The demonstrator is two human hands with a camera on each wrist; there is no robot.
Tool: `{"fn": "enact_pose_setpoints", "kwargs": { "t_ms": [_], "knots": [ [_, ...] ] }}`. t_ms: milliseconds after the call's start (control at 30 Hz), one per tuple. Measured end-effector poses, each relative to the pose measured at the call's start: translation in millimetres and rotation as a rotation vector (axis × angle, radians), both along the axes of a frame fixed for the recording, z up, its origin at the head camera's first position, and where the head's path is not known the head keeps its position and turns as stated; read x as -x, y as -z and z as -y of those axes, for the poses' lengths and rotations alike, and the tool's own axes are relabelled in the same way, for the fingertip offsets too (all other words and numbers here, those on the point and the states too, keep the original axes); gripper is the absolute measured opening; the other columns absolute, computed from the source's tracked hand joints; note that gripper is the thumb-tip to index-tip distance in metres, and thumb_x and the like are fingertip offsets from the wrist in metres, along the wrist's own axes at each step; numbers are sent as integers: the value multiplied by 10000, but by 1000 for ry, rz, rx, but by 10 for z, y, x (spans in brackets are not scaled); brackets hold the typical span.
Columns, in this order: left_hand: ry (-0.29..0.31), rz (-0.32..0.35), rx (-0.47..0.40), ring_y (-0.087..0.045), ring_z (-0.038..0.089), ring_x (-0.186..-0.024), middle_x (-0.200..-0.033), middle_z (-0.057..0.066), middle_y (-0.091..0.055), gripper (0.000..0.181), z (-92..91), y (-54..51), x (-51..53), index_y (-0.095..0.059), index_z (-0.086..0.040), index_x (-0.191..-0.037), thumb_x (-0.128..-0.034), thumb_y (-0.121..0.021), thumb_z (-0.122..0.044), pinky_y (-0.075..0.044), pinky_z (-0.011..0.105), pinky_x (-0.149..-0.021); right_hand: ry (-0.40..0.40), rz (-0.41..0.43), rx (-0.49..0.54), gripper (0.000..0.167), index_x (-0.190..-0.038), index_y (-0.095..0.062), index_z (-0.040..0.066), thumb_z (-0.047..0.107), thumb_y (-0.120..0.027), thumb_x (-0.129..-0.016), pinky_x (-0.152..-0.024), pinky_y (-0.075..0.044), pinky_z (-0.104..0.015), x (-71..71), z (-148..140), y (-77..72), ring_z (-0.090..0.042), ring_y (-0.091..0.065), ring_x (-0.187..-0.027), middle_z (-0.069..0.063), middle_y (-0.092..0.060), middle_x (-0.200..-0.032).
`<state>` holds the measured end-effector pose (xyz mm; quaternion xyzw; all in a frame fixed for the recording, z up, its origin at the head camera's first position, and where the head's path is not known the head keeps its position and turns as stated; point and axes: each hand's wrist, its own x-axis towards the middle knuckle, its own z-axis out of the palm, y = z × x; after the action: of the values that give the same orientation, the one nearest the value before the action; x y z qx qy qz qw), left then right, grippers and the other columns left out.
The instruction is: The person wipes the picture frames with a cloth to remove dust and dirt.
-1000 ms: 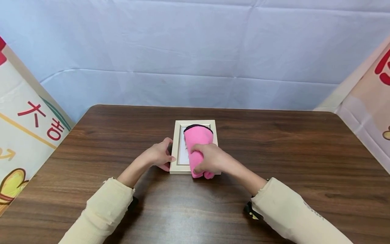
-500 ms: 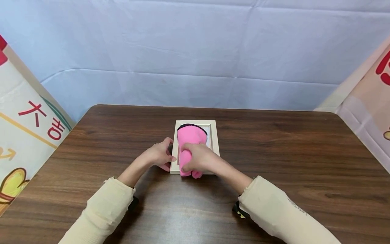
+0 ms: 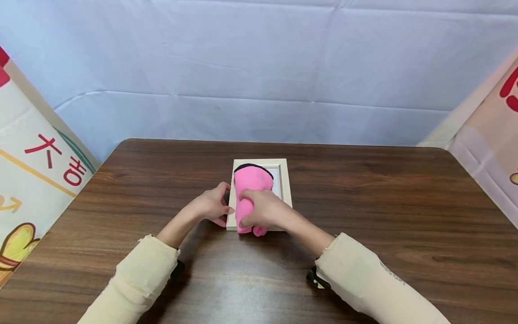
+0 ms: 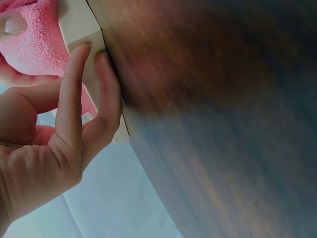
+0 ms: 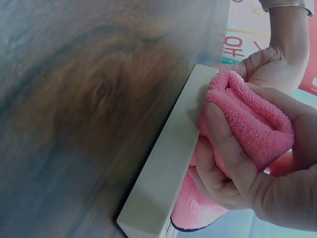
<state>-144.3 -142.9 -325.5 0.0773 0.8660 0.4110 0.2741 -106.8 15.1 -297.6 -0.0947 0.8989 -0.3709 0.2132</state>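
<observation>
A pale cream picture frame (image 3: pixel 285 186) lies flat on the table. My right hand (image 3: pixel 265 209) grips a folded pink fleecy cloth (image 3: pixel 254 177) with a dark edge, which lies over the left and middle part of the frame. In the right wrist view, fingers and thumb wrap round the bunched cloth (image 5: pixel 252 124). My left hand (image 3: pixel 209 204) holds the frame's left edge, with the thumb on top. Its fingertips touch the side of the frame (image 4: pixel 79 17) in the left wrist view. Cloth and right hand hide most of the picture.
The brown wood-grain table (image 3: pixel 384 202) extends to both sides. A pale blue-white cloth backdrop (image 3: pixel 259 67) hangs behind it. Printed banners (image 3: pixel 48 180) with red characters flank the table. Each wrist wears a dark device (image 3: pixel 317 277).
My right hand has slid the pink cloth leftward across the frame, mostly in the first half second, uncovering its right side. The left hand and frame have hardly moved.
</observation>
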Motion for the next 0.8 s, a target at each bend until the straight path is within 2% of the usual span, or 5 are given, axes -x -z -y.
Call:
{"fn": "enact_pose_setpoints", "kwargs": {
  "t_ms": [267,533,800],
  "knots": [
    [0,5,7,-626,223,-584,-848,183,-526,497,-1,-3,-1,-284,3,-1282,-868,-553,60,-574,314,-546,16,62,18,527,-1186,-518,85,-1,-713,-703,-441,-546,-303,-16,-144,-27,-204,-608,-479,-167,-547,-886],
    [-9,11,39,-620,210,-577,-853,176,-526,512,-7,-12,4,-290,-16,-1294,-868,-568,42,-573,314,-547,22,58,-30,538,-1187,-534,119,6,-728,-697,-441,-541,-304,-39,-316,-47,-202,-604,-484,-169,-533,-914],
    [-6,5,13,-626,227,-626,-855,185,-529,477,-15,2,-3,-297,-3,-1281,-877,-543,56,-573,307,-546,38,62,-14,551,-1194,-547,144,-9,-714,-692,-450,-546,-305,-77,-466,-56,-205,-601,-491,-168,-526,-933]
  ]
}}
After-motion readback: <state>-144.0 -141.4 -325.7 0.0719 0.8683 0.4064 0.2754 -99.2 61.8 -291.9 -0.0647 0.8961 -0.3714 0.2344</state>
